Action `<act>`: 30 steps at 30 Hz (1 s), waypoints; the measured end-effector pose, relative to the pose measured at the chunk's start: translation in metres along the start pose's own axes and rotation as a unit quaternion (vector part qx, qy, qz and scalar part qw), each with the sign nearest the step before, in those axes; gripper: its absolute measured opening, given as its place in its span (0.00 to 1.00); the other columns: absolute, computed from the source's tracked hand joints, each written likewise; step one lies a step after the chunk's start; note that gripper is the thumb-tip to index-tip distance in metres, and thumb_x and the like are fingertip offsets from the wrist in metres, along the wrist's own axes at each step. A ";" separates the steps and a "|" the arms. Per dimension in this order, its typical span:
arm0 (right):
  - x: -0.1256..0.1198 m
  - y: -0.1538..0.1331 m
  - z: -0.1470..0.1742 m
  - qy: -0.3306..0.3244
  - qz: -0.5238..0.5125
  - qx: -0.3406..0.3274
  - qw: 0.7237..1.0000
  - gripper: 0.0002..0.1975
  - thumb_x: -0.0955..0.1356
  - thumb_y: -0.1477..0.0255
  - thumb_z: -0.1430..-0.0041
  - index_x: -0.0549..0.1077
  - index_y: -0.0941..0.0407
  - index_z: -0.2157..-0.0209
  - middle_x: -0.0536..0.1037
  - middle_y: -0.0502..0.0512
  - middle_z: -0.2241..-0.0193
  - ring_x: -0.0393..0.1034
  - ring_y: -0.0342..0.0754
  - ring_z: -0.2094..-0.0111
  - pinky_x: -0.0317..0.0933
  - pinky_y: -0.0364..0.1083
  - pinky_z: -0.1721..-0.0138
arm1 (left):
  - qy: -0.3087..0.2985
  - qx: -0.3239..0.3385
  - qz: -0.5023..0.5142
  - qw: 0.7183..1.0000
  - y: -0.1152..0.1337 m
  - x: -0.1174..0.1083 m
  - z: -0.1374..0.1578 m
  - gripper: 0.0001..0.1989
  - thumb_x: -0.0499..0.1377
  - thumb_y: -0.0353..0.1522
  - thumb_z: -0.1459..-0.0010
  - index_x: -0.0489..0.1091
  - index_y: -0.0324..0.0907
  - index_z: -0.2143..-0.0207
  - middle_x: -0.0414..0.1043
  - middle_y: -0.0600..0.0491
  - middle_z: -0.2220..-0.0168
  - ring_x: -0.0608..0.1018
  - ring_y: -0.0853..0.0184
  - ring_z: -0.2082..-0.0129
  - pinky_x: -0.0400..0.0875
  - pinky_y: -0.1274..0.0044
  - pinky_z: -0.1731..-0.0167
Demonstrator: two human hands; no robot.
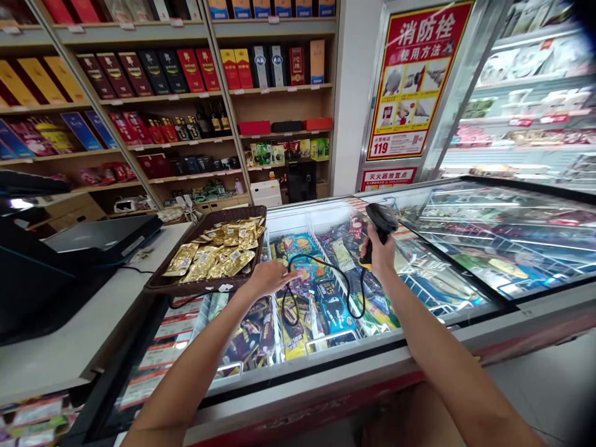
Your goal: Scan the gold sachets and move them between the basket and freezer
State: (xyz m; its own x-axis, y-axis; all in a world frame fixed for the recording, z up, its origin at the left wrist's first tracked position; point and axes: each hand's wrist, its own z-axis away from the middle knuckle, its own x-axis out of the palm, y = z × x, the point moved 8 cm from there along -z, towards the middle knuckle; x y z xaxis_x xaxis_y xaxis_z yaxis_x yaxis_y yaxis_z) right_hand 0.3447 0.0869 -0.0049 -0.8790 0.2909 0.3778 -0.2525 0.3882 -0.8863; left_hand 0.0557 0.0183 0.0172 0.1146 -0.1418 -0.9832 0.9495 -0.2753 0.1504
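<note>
My right hand [382, 253] is wrapped around the grip of a black handheld barcode scanner [382, 217], raised above the freezer. Its head points up and away from me. From the grip a black cable [348, 292] hangs in loose loops and runs across to my left hand [272, 277]. That hand is closed at the cable, its fingertips partly hidden, near the right front corner of a brown woven basket [205, 287]. Gold foil packets [228, 248] fill the basket. Below both hands, the chest freezer [326, 357] holds bagged frozen goods [335, 304] in white wire compartments.
On the left stands a counter [41, 360] with a black checkout machine [32, 267]. Sliding glass lids [512, 230] cover the freezer's right side. Shelves of boxed bottles [195, 68] line the back wall, beside a red fire-hydrant poster [414, 81]. A lit display fridge [526, 112] is at right.
</note>
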 end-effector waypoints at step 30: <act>0.174 -0.065 0.100 -0.243 0.218 -0.095 0.940 0.23 0.66 0.53 0.40 0.69 0.52 0.50 0.68 0.60 0.49 0.61 0.57 0.46 0.58 0.58 0.44 | 0.216 0.166 0.511 0.815 0.043 -0.069 0.006 0.37 0.48 0.55 0.38 0.50 0.43 0.35 0.61 0.42 0.38 0.64 0.59 0.37 0.62 0.68 0.40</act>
State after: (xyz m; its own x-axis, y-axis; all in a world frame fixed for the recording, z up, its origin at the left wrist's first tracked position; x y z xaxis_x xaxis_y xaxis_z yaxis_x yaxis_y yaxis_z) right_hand 0.1673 0.0254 0.0916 -0.9749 0.0418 -0.2186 0.2109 0.4882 -0.8469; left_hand 0.0865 0.0109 0.0923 0.9565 -0.1308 -0.2609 0.1705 -0.4754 0.8631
